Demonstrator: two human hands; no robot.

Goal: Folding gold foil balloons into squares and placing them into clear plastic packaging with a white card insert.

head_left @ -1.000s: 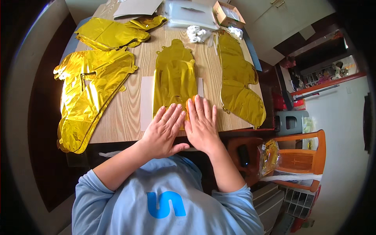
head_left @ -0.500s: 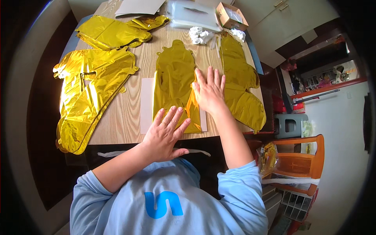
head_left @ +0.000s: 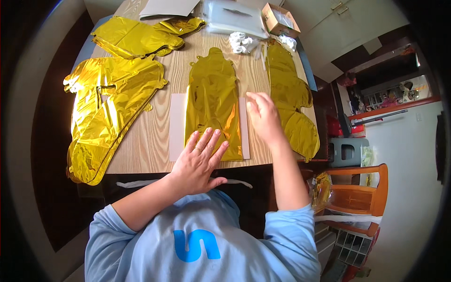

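A flat gold foil balloon (head_left: 211,98) lies on a white sheet (head_left: 177,127) in the middle of the wooden table (head_left: 150,145). My left hand (head_left: 199,162) rests flat on the balloon's near end, fingers spread. My right hand (head_left: 263,117) hovers by the sheet's right edge, fingers loosely curled and holding nothing, between this balloon and a second gold foil balloon (head_left: 291,101) to the right.
More gold foil balloons lie at left (head_left: 105,113) and far left (head_left: 136,35). A clear plastic bag (head_left: 235,16), a small cardboard box (head_left: 279,19) and crumpled white paper (head_left: 242,41) sit at the far end. An orange wooden chair (head_left: 361,197) stands at right.
My right hand slid away from the left hand, up along the balloon and then off to its right edge. The left hand stayed pressing on the near end.
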